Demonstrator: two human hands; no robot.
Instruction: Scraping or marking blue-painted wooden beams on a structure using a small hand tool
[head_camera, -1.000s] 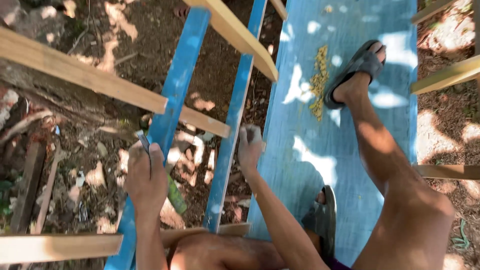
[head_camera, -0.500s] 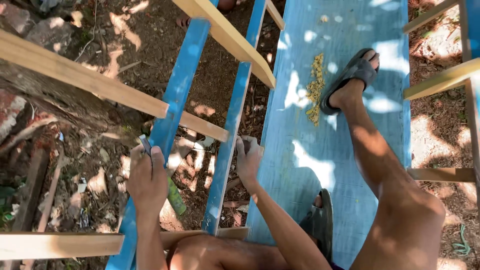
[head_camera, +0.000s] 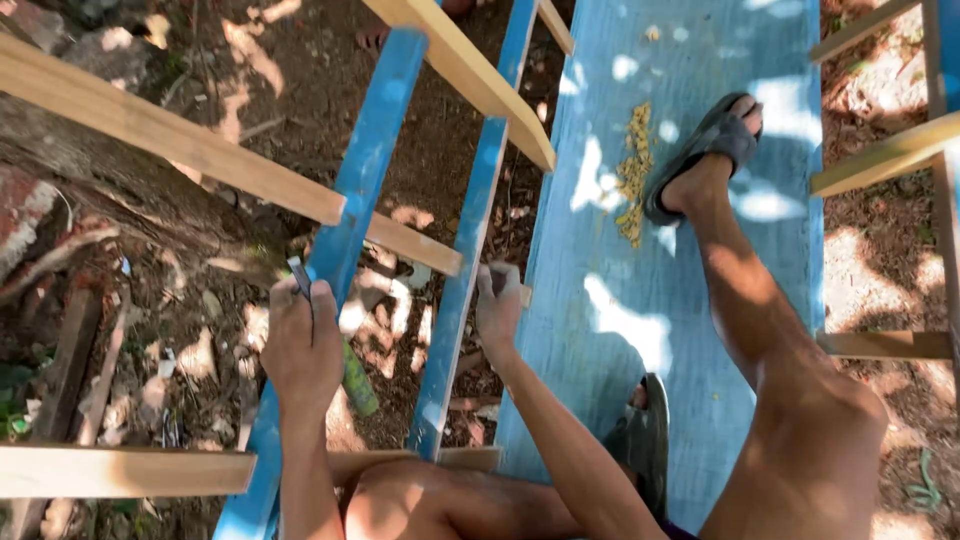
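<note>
My left hand (head_camera: 300, 350) is closed around a thin grey metal tool (head_camera: 299, 277) whose tip sticks up above the fingers. The hand rests against the left blue rail (head_camera: 365, 170). My right hand (head_camera: 497, 308) grips the right blue rail (head_camera: 478, 210), just where a bare wooden slat (head_camera: 410, 245) crosses both rails. The slat's end pokes out beside the fingers. My bare legs reach over a wide blue plank (head_camera: 700, 260), with a dark sandal (head_camera: 705, 150) on the far foot.
Other bare wooden slats (head_camera: 150, 130) cross the rails above and below. A yellowish crumb pile (head_camera: 633, 175) lies on the plank. Far below are dirt ground, scrap wood and a green bottle (head_camera: 358, 382). More slats (head_camera: 880, 155) stick out at the right.
The view has drifted a little. Both hands stay at the same spots on the two blue rails.
</note>
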